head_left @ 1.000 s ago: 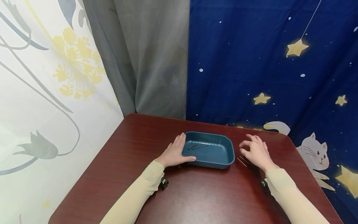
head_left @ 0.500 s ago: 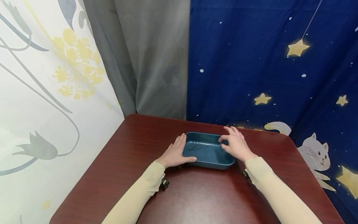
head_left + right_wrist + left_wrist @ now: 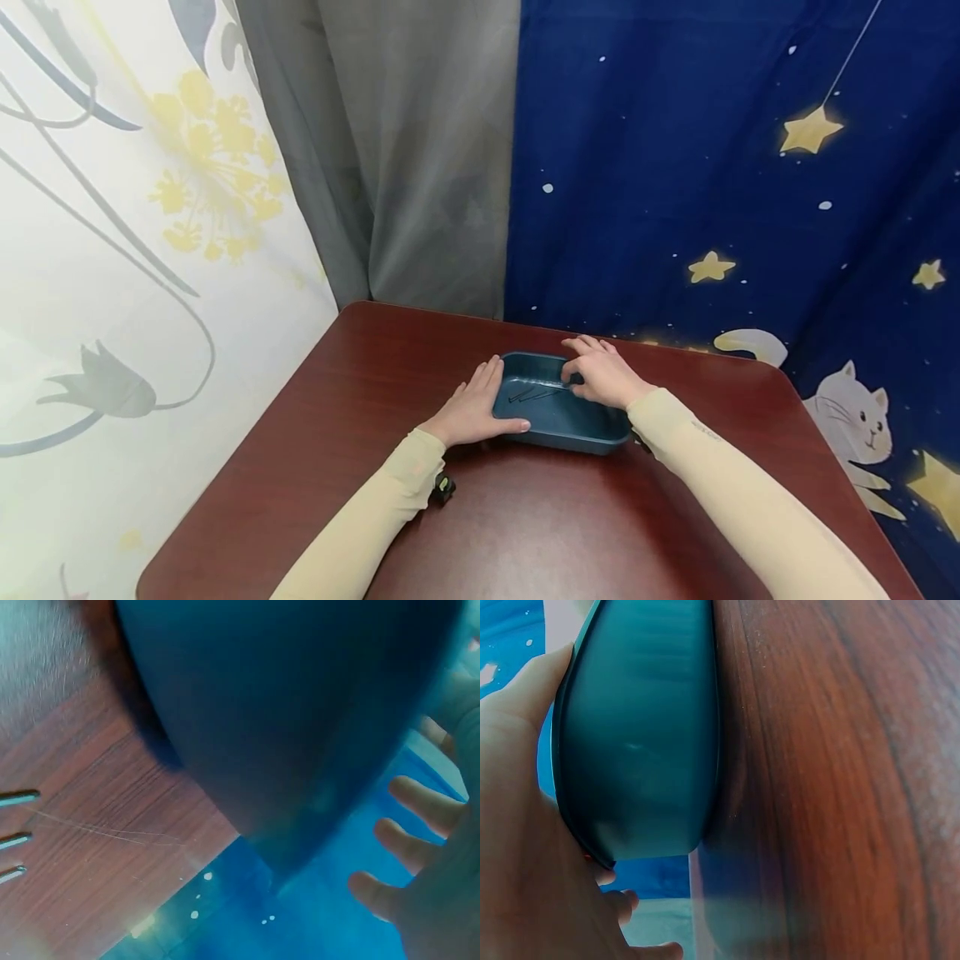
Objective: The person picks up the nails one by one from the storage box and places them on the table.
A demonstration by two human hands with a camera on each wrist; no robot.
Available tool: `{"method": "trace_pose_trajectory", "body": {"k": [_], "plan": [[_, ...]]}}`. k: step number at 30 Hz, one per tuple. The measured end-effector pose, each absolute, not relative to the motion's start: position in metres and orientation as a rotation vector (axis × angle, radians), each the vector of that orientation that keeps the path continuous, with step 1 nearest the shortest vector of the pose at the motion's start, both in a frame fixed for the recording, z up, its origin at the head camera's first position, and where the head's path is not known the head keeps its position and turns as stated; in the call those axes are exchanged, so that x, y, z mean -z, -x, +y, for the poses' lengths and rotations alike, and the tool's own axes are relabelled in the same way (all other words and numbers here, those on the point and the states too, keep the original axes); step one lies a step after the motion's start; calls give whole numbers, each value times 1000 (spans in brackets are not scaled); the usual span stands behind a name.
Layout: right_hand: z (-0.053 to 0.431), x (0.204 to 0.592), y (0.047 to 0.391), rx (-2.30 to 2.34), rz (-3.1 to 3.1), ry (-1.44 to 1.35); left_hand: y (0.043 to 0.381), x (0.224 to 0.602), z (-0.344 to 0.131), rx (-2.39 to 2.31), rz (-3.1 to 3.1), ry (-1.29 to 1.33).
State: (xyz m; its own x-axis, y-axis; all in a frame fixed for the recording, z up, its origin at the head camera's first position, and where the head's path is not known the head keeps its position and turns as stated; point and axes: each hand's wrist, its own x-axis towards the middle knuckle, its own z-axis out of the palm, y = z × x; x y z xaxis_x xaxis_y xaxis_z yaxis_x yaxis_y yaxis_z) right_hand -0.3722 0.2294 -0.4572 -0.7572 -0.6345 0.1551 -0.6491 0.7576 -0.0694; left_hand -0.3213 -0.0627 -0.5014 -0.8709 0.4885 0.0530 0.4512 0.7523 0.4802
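A blue-green plastic tray stands on the table, with several thin dark nails lying on its floor toward the left. My left hand rests against the tray's left end, fingers straight along it and thumb over the near rim. The left wrist view shows that thumb right at the rim of the tray. My right hand is over the tray's far right part, thumb and index finger pinching a thin nail mostly hidden by the fingers. Its other fingers are spread in the right wrist view, where the tray wall hides the pinch.
Three metal nails lie side by side on the table beside the tray's right end. The reddish-brown wooden table ends at a far edge close behind the tray. Grey and dark blue curtains hang behind it.
My right hand has moved left from beside the nails on the table to over the tray, reaching further in. My left hand has stayed at the tray's left end.
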Motion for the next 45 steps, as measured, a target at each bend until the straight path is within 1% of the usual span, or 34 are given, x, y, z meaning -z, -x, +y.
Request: {"method": "trace_pose_trajectory", "body": {"k": [13, 25, 37, 45], "plan": [[222, 476, 392, -7, -2795, -1248, 322, 505, -63, -718, 2884, -762], [218, 479, 392, 45, -2761, -1233, 324, 500, -62, -736, 2885, -781], [219, 482, 382, -63, -2883, -1134, 321, 499, -61, -729, 2862, -766], [224, 476, 378, -97, -2864, -1135, 323, 500, -63, -717, 2874, -762]]}}
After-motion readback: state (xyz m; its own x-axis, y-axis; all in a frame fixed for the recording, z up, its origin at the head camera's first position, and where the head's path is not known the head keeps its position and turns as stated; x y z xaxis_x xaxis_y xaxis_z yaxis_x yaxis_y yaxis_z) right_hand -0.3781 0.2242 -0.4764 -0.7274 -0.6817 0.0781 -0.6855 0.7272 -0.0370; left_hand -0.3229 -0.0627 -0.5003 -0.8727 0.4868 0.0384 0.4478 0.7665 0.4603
